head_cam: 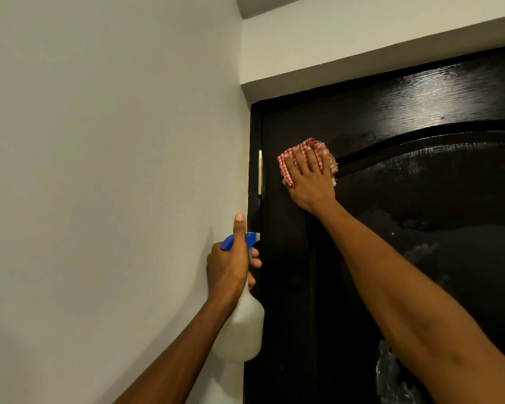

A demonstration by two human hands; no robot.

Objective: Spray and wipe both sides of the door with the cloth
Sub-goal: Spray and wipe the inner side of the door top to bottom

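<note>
A glossy black door [414, 217] with a curved raised panel fills the right half of the view. My right hand [309, 179] lies flat on a red-and-white checked cloth [286, 163], pressing it against the door near its upper left corner. My left hand [231, 263] grips a translucent white spray bottle [242, 328] with a blue trigger head, held upright beside the door's left edge, thumb pointing up. Wet streaks and droplets show on the door's right and lower parts.
A pale grey wall [114, 170] runs along the left, meeting the black door frame [255, 135]. A brass hinge [260, 172] sits on the frame just left of the cloth. A white lintel and ceiling lie above the door.
</note>
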